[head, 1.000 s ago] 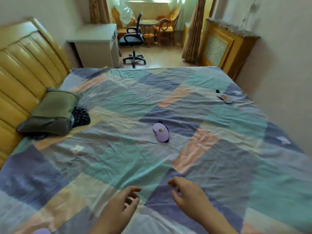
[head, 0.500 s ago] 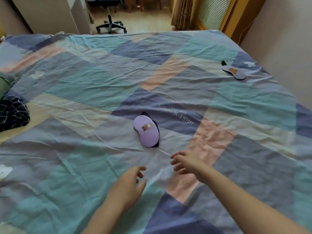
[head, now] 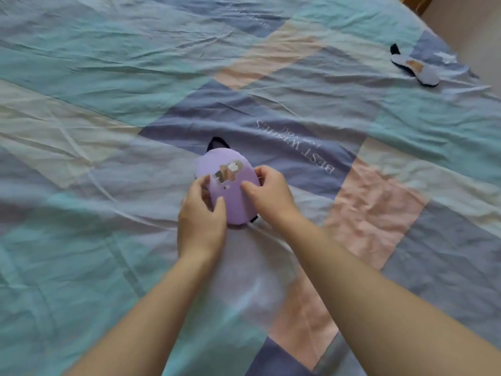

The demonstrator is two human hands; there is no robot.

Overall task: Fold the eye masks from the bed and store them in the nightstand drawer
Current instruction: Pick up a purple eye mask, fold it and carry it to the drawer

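A patchwork sheet [head: 113, 85] fills nearly the whole view, creased and wrinkled throughout. Its patches are teal, slate blue, pale pink, cream and lavender, meeting along slanted seams. One blue patch near the middle carries white lettering [head: 295, 147] that appears upside down from the head camera and reads "BEST WISHES". A strip of beige wall [head: 466, 23] shows at the top right corner, with a sliver of wood [head: 416, 2] beside it.
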